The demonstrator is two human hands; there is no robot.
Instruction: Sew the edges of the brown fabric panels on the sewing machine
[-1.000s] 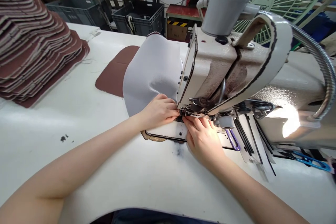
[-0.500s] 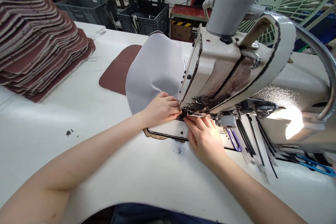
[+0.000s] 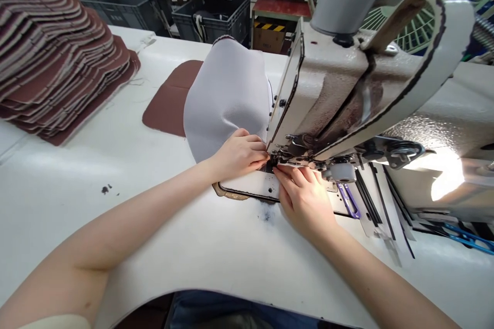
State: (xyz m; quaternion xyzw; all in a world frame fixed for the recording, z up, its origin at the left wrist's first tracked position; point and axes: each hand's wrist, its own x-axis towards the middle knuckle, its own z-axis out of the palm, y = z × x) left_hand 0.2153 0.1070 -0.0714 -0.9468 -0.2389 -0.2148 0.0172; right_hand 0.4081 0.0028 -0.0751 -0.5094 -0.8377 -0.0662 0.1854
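Note:
A light grey fabric piece (image 3: 227,92) stands curved on the table, its near edge running under the head of the sewing machine (image 3: 328,77). My left hand (image 3: 242,154) has its fingers closed on the fabric's near edge, just left of the needle area. My right hand (image 3: 304,195) lies on the machine's bed plate (image 3: 250,185), fingers stretched toward the presser foot from the right. Whatever is beneath its fingertips is hidden. Behind the grey fabric lies a brown piece (image 3: 165,103).
A tall stack of brown pieces (image 3: 57,61) is at the left. To the right are purple snips (image 3: 349,200), black and white strips (image 3: 382,205) and blue-handled scissors (image 3: 466,236). Grey crates (image 3: 212,18) and a fan (image 3: 420,10) stand behind.
The view has shifted slightly, with the machine appearing larger and farther right. Both hands keep nearly the same place beside the needle area.

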